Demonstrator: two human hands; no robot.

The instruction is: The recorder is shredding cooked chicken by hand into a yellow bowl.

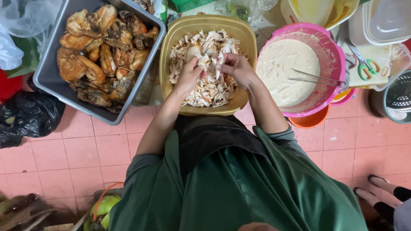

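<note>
Left hand [189,73] and right hand [235,68] both grip a chicken piece [209,60] (pale, shredded) above the yellow tub [171,51].

Shredded chicken [209,87] between both grips: fibrous, matt, pale with orange flecks; left grip [190,72] and right grip [235,68] pinch 1 stringy piece.
Tub [171,42] under the grips: smooth plastic, mustard yellow, dull sheen.
Tray [47,77] left of the grips: grey, smooth, faint gloss, plastic or metal unclear; roasted chicken pieces [102,47] in it, browned skin, greasy shine.
Basin [334,55] right of the grips: glossy pink plastic; batter [287,64] creamy, wet; whisk [317,79] thin bright metal wire.
Floor [85,145] below: pink tiles, matt, scuffed.
Apron [257,188]: green cloth, soft folds.
Bag [25,119] far left: black, crinkled glossy plastic film.
</note>
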